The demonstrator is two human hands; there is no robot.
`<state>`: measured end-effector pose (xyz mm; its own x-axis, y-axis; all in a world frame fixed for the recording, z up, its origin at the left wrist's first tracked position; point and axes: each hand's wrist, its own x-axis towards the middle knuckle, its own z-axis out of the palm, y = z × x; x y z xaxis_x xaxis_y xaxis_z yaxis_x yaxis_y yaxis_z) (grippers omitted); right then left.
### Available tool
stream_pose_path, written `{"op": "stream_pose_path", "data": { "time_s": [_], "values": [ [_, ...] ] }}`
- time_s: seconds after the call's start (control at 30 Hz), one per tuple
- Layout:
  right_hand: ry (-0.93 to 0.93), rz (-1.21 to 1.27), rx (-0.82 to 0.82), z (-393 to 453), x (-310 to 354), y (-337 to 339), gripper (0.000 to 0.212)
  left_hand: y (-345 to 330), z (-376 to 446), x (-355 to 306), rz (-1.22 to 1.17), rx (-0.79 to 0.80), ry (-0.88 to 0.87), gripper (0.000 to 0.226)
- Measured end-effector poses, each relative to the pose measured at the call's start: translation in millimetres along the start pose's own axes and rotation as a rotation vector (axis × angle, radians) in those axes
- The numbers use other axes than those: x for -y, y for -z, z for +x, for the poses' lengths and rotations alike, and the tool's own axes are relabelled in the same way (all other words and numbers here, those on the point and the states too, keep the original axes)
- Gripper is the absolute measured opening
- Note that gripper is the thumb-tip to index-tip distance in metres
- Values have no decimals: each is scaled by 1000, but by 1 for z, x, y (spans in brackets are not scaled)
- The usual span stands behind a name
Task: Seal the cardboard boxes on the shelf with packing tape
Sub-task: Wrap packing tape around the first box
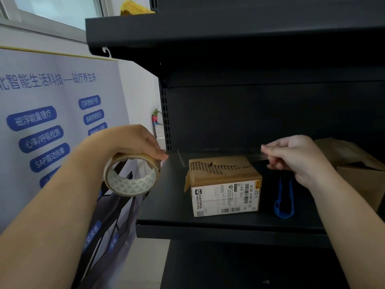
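Landmark: the small box point(224, 185) standing on the dark shelf point(166, 207), taken as reference for every place below.
Small box: brown cardboard, torn ridged top, white label with barcodes on its near face; a side flap sticks out at its left edge.
Left hand point(133, 142): up and to the left of the small box, off the shelf's end; its grip is closed over the top of the tape roll point(130, 175), fingers curled round the rim.
Tape roll: clear tape on a pale core, its open centre turned toward the camera.
Right hand point(295, 157): up and to the right of the small box; thumb and fingers pinched tight on the free end of the tape strip point(218, 156).
Tape strip: clear, stretched level between the two hands, above the small box's top (whether it touches the top cannot be told).
Blue cutter point(283, 200): lying on the shelf just right of the small box, under the right wrist.
Bigger box point(358, 174): brown, further right, at the frame's edge.
Poster point(45, 126): far left, blue labels.
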<state>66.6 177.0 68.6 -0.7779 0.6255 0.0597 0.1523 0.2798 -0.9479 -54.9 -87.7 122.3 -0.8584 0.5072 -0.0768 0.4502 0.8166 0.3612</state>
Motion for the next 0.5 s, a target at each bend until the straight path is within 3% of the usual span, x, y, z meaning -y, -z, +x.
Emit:
{"op": "stream_pose_path", "data": {
  "time_s": [0.17, 0.5],
  "values": [
    [24, -39, 2, 2, -5, -1, 8, -3, 8, 8, -136, 83, -22, 28],
    [37, -53, 8, 2, -19, -2, 7, -12, 34, 19, -107, 238, 72, 35]
  ]
}}
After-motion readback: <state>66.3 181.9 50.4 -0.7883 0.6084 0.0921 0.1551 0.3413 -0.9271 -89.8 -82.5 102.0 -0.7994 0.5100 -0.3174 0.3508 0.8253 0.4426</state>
